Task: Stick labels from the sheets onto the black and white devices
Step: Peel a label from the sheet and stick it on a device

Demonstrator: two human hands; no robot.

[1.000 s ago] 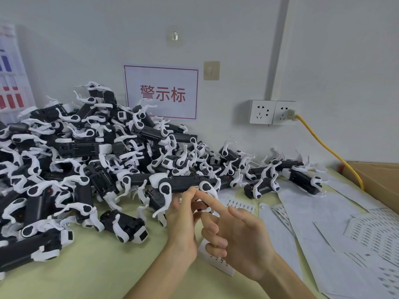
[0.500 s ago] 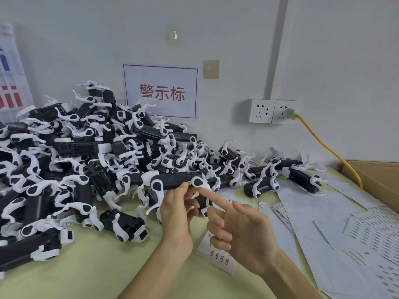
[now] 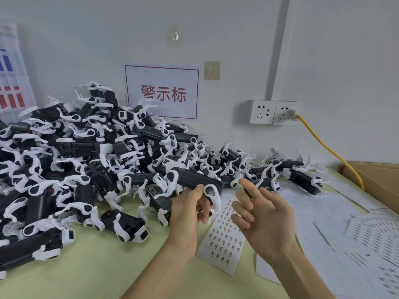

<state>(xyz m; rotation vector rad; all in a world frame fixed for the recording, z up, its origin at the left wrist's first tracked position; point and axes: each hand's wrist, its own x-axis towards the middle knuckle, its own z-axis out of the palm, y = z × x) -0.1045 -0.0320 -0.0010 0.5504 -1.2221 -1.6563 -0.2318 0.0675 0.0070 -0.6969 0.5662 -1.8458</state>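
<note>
Over the pale green tabletop (image 3: 103, 268) by the white wall (image 3: 216, 29), left grip (image 3: 190, 212) pinches a device (image 3: 192, 179), lengthwise left-right, white end rightward; right grip (image 3: 264, 216) loose, fingers spread.

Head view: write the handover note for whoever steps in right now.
The left hand grips one device, lifted over the table in front of the pile.
The right hand is open, fingers spread beside the device, holding nothing visible; a label on a fingertip would be too small to see.
One sheet lies flat on the table under both hands with many labels on it; more sheets lie to the right.
Done: cannot tell which devices carry labels.
Left: label the held device if bare, then work through the pile.
</note>
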